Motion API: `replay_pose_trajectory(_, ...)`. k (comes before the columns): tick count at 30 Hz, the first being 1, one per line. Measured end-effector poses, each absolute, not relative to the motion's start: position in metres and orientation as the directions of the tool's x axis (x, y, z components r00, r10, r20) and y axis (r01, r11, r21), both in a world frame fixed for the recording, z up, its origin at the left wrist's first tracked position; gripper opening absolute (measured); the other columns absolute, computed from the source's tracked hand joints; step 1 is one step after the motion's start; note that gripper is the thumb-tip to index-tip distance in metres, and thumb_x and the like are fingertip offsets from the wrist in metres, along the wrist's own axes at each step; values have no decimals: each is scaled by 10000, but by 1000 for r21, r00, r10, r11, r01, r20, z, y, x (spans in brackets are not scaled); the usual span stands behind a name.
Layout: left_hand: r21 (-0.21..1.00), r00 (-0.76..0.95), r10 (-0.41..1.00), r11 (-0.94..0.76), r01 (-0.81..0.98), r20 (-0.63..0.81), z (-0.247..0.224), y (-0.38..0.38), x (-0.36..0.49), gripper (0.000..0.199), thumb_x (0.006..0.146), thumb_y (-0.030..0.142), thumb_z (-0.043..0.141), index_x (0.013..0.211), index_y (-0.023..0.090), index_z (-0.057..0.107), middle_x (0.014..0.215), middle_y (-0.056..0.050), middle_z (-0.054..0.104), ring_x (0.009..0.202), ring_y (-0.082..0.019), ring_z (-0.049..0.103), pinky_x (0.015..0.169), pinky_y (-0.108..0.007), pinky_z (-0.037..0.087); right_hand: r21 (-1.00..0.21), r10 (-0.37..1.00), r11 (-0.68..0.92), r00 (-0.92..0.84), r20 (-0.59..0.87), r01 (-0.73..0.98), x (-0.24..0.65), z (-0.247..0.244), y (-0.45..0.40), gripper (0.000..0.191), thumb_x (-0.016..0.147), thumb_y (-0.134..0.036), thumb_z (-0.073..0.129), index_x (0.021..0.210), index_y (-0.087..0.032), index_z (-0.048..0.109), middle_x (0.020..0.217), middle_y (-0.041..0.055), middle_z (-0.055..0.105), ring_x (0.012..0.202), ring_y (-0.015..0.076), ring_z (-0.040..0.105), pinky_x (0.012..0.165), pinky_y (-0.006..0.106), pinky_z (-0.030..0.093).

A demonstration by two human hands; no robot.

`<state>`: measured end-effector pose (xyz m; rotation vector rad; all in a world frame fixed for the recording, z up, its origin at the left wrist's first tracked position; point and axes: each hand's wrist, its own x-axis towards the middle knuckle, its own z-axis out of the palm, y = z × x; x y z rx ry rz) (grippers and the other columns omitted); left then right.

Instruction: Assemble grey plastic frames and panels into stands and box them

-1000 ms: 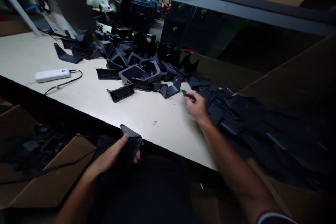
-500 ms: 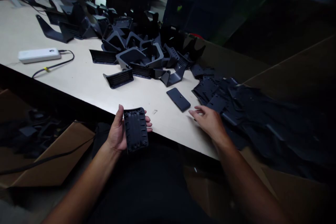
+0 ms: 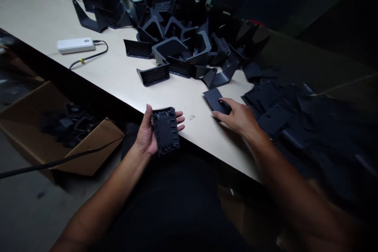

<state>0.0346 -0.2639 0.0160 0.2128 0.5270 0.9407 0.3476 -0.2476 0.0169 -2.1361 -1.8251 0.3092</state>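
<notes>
My left hand (image 3: 147, 136) holds a black plastic housing (image 3: 166, 132) in front of the table edge, its ribbed inner side with small posts facing up. The thumb lies along one side and the fingertips show past the other. On the table, my right hand (image 3: 238, 116) has its thumb and fingers around the near end of a flat dark cover plate (image 3: 213, 97). That plate still lies on the tabletop. A heap of similar dark flat plates (image 3: 274, 116) lies just to the right of this hand.
Angled black brackets (image 3: 177, 49) are piled along the back of the white table (image 3: 118, 80). A white device (image 3: 76, 45) with a short cable lies at the left. Below the edge, a cardboard box (image 3: 88, 149) holds more black parts. A small clear scrap (image 3: 191, 117) lies near the edge.
My right hand has moved from beside the flat cover plate onto it and closed around its near end. My left hand keeps the housing. The view has shifted, showing more of the box.
</notes>
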Motion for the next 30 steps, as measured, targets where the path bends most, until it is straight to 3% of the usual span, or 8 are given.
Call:
replay_pose_trajectory(2, 405, 426, 837, 541, -737, -343, 15, -260, 34, 806, 956, 771, 453, 1121, 47, 765, 1173, -210, 787, 1106, -321, 755, 1002, -490, 610, -578, 988, -50, 126, 93, 815, 320, 24, -266, 603, 810, -459, 821, 1360, -239, 708, 1062, 97, 779, 999, 318, 734, 892, 451, 578)
replay_pose_trajectory(4, 421, 387, 854, 511, -750, -348, 14, -257, 35, 800, 963, 763, 448, 1122, 46, 764, 1180, -206, 786, 1148, -325, 738, 1014, -484, 604, -811, 995, 22, 67, 76, 584, 285, 36, -289, 587, 844, -472, 804, 1385, -278, 685, 1227, 87, 747, 1059, 301, 735, 915, 450, 601)
replay_pose_trajectory(6, 435, 360, 862, 494, -753, -357, 14, -254, 37, 767, 960, 751, 475, 1143, 63, 761, 1173, -193, 791, 1186, -334, 723, 1018, -479, 598, -897, 999, 51, -11, 51, 439, 249, 47, -311, 596, 881, -426, 790, 1447, -325, 635, 1322, 62, 718, 1133, 301, 722, 1006, 486, 587)
replay_pose_trajectory(11, 490, 340, 856, 506, -710, -390, 16, -250, 41, 775, 879, 793, 571, 1159, 98, 767, 1086, -167, 814, 1150, -350, 739, 979, -457, 608, -882, 983, 181, -73, 166, 436, 196, 49, -330, 659, 874, -328, 799, 1499, -359, 589, 1461, 38, 645, 1303, 338, 638, 1179, 565, 474)
replay_pose_trajectory(17, 554, 242, 901, 415, -722, -361, 18, -254, 43, 710, 916, 734, 580, 1094, 76, 779, 1152, -167, 798, 1099, -288, 748, 1020, -412, 581, -850, 983, 184, -94, 158, 494, 182, 31, -328, 601, 903, -370, 766, 1483, -333, 614, 1452, 75, 653, 1331, 353, 624, 1154, 578, 496)
replay_pose_trajectory(24, 566, 276, 852, 507, -650, -446, 11, -256, 38, 812, 847, 786, 621, 1169, 54, 760, 1086, -187, 805, 991, -277, 767, 1005, -380, 561, -855, 982, 189, -118, 150, 483, 176, 27, -330, 608, 896, -362, 764, 1485, -328, 618, 1456, 84, 653, 1331, 386, 626, 1147, 607, 496)
replay_pose_trajectory(30, 549, 275, 845, 513, -660, -459, 19, -255, 36, 709, 818, 737, 686, 1083, 89, 799, 1090, -203, 808, 1164, -358, 724, 1151, -459, 473, -833, 959, 282, -151, 238, 477, 178, 31, -324, 628, 893, -351, 749, 1501, -379, 592, 1419, 72, 681, 1274, 370, 671, 1075, 561, 567)
